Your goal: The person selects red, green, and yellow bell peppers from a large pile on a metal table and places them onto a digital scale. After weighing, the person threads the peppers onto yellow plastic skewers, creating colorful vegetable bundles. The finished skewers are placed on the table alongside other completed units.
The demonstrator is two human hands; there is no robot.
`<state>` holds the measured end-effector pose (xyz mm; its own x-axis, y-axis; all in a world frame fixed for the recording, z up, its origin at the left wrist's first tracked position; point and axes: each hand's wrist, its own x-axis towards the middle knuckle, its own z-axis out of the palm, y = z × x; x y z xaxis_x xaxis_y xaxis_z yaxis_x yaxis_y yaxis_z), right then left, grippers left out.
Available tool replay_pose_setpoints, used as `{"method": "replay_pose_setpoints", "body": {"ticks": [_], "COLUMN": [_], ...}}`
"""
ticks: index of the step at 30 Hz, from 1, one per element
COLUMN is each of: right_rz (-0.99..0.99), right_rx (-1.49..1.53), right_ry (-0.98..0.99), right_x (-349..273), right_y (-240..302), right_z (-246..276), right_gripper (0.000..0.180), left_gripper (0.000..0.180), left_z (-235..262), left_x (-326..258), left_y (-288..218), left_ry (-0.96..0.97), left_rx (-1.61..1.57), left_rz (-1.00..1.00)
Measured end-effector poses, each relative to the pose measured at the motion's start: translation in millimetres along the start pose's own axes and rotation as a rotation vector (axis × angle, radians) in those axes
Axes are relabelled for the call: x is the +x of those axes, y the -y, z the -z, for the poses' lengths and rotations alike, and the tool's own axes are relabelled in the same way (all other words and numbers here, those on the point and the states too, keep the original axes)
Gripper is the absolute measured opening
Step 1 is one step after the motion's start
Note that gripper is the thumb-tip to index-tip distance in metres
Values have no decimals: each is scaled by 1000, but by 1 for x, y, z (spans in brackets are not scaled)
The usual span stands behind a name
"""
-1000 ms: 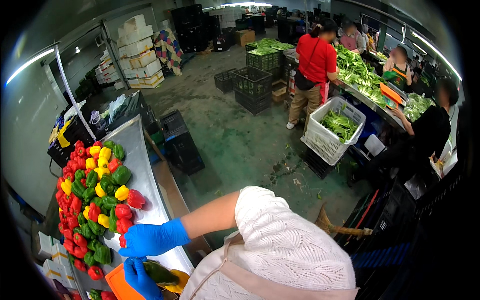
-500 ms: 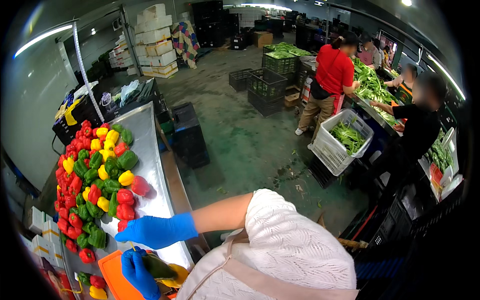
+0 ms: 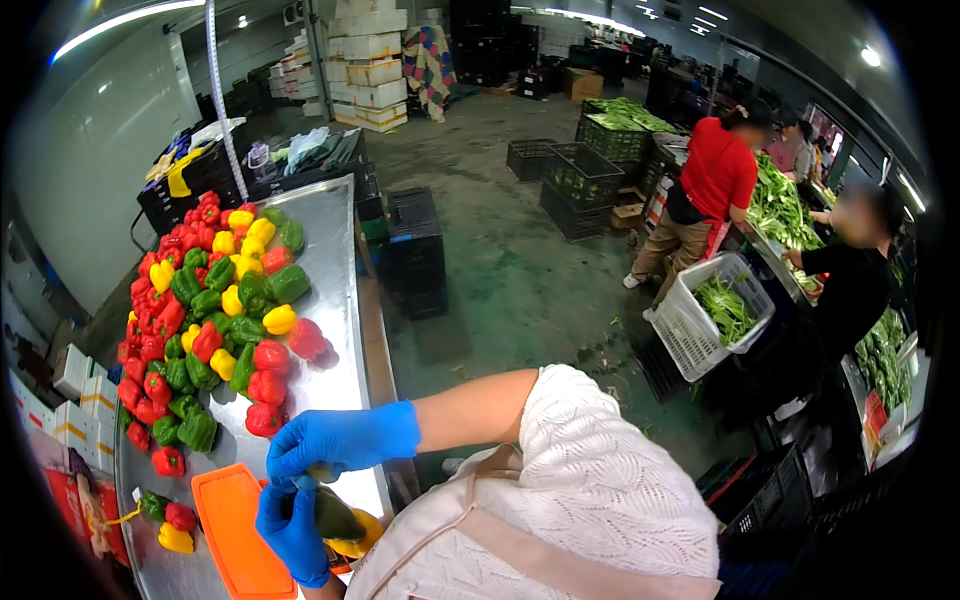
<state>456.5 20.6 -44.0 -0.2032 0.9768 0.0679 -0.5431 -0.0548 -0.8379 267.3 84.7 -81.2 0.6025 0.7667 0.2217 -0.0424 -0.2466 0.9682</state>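
Low in the head view, my left hand (image 3: 292, 533), in a blue glove, is closed against a dark green bell pepper (image 3: 338, 518). A yellow bell pepper (image 3: 360, 540) sits right beside it, close to my body. My right hand (image 3: 335, 442), also blue-gloved, reaches over from the right with its fingers pinched together at the top of the green pepper, touching the left fingertips. What those fingers pinch is hidden. An orange tray (image 3: 235, 530) lies just left of my left hand on the metal table (image 3: 330, 225).
Red, green and yellow bell peppers (image 3: 205, 320) are heaped along the table. A small group with a yellow tie (image 3: 128, 515) lies at the near left. White boxes (image 3: 90, 410) stand beyond the left edge. Co-workers (image 3: 715, 170) handle leafy greens on the right, by a white crate (image 3: 700, 330).
My right hand has come down and in to meet the left; a thin yellow strand seen between them before is now hidden. The view has shifted, so the scene sits farther right.
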Motion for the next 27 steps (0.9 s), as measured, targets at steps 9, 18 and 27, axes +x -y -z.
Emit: {"method": "replay_pose_setpoints", "body": {"ticks": [9,18,27], "right_rz": [845,855,-122], "right_rx": [-1606,-1961,-424], "right_ry": [-95,-40,62], "right_x": [9,25,23], "right_y": [-16,2,19], "right_z": [-11,3,10], "right_gripper": [20,14,20], "left_gripper": [14,11,10], "left_z": [15,3,-1], "left_x": [7,10,5], "left_y": [6,-5,-6], "left_ry": [-34,-107,-81], "left_rx": [40,65,25], "left_rz": [-20,45,21]}}
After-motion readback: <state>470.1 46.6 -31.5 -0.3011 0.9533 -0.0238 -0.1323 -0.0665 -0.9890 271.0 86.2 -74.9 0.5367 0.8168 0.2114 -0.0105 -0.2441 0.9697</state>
